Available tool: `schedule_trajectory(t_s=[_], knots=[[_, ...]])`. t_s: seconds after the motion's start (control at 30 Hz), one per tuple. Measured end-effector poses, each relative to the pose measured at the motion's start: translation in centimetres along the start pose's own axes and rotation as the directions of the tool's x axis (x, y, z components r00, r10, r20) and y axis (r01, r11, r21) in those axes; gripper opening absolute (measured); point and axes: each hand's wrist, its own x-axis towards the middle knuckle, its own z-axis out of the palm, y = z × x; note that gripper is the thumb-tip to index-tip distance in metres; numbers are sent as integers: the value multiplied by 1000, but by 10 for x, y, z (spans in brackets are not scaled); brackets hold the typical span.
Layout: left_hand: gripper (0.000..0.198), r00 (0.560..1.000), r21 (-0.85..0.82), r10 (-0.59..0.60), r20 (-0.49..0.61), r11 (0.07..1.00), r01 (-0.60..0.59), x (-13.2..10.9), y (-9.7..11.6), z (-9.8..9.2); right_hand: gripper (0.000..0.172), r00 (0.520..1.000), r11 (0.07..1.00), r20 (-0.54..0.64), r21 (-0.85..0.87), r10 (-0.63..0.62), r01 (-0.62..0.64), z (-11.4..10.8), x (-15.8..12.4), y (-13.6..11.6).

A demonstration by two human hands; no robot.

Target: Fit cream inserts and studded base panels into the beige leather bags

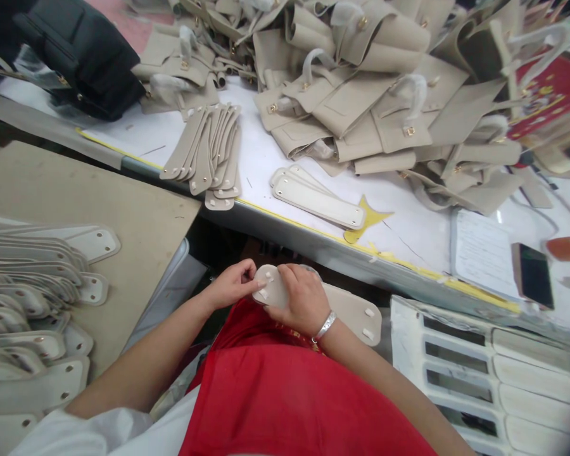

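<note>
Over my lap is a beige leather strap piece (272,292) with a rounded end and small white tabs around its holes. My right hand (304,297), with a silver bracelet at the wrist, grips it from above. My left hand (235,283) is closed at the rounded end, its thumb against the strap beside a white tab. To the right of my right hand, a beige panel (349,310) with two white tabs at its end shows; whether it is the same piece is hidden by the hand and forearm. A red apron (294,399) lies below.
Ahead stands a white table (261,183) with a fan of beige straps (209,149), loose strap pieces (316,199) and heaped beige bags (361,95). More straps (33,285) lie on a board at left. A white slotted rack (489,373) is at right, near a phone (532,275).
</note>
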Motion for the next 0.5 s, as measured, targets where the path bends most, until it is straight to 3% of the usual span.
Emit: schedule_trajectory(t_s=[0.5], knots=[[36, 1000, -12, 19, 14, 1000, -19, 3, 0, -5, 65, 1000, 997, -11, -69, 18, -19, 9, 13, -9]])
